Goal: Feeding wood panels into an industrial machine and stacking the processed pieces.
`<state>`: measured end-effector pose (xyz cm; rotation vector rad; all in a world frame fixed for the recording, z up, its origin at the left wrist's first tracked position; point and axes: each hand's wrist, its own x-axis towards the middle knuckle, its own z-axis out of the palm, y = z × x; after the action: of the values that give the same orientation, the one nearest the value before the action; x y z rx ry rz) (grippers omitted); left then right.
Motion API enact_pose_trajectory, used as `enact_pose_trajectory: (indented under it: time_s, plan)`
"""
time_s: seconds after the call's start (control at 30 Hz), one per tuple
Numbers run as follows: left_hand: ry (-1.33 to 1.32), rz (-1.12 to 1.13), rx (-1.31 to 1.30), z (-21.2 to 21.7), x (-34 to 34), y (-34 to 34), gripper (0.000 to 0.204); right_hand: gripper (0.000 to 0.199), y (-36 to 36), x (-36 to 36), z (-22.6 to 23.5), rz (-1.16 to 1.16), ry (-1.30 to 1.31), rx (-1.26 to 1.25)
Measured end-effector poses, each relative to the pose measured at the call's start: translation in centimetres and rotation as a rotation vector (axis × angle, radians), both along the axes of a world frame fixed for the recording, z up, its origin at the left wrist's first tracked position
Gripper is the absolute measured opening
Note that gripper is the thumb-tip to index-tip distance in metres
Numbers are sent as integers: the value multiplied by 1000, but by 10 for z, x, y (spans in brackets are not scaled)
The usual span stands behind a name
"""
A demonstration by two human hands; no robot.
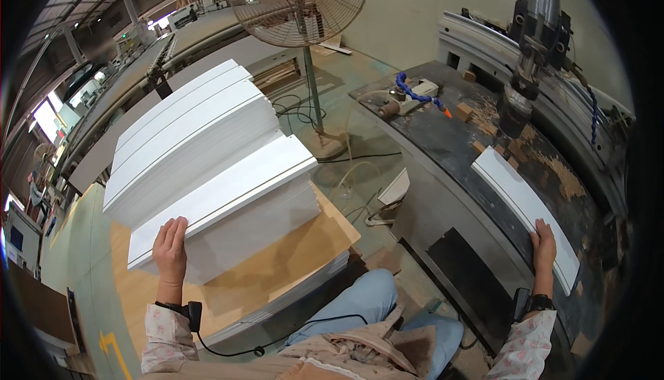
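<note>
My left hand [170,245] is at the front edge of a stack of white boards [228,179], its fingers closed over the near end of the long grooved top board; the thumb is hidden. On the right, my right hand [544,247] grips the near edge of a single white board [519,197] lying on the dark machine table [443,114]. The far end of that board reaches under the machine's spindle head [515,103]. A taller stack of white boards [194,121] stands right behind the first one.
Both stacks rest on a brown sheet [332,224] over a pallet-like pile. Wood chips [553,172] and small blocks lie around the spindle. A blue hose [415,93] with an orange nozzle curves over the table. Behind stands a pedestal fan [304,6], with cables on the floor.
</note>
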<state>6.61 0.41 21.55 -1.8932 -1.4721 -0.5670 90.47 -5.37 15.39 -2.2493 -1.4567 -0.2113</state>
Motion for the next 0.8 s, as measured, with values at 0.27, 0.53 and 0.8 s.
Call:
enact_pose_trajectory:
  time_s: [0.27, 0.53, 0.8]
  plan:
    - [-124, 208, -312, -1, -12, 7, 63, 41, -2, 6, -4, -32, 97, 23]
    - [-109, 162, -38, -23, 5, 34, 60, 46, -13, 8, -4, -105, -31, 8]
    - [-265, -1025, -310, -43, 325, 85, 46, 46, 18, -29, 11, -103, -188, -39]
